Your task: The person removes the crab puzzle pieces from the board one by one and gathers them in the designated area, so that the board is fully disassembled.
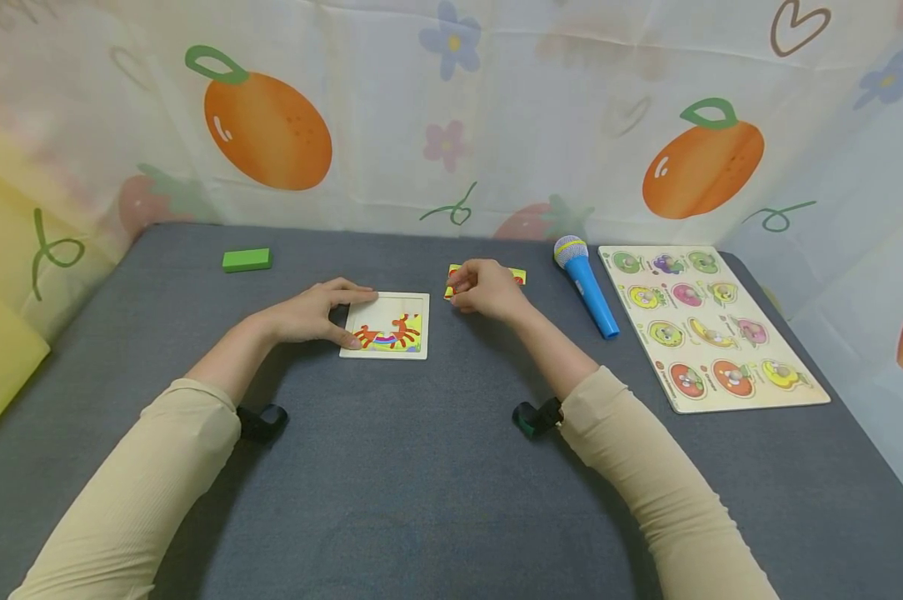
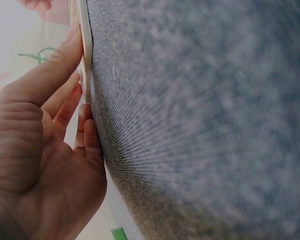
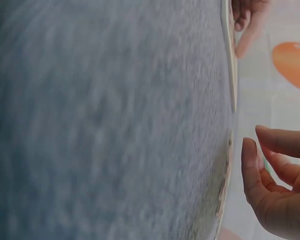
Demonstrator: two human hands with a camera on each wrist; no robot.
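My left hand (image 1: 309, 312) rests at the left side of a small square wooden puzzle board (image 1: 384, 307). Its thumb (image 2: 65, 55) presses on the board's lower left part, and the index finger reaches the top border. Red, yellow and purple picture pieces (image 1: 395, 335) fill the board's lower half; bare wood shows above. To the right, my right hand (image 1: 489, 292) hovers over yellow-and-red puzzle pieces (image 1: 520, 275), partly hiding them. In the right wrist view its bent thumb and fingers stand a little apart, with nothing visible between them.
A green block (image 1: 246, 260) lies at the back left. Right of my right hand are a blue toy microphone (image 1: 590, 292) and a large fruit-and-vegetable puzzle board (image 1: 710, 329). A printed cloth (image 1: 391, 125) hangs behind the grey table (image 1: 406, 483).
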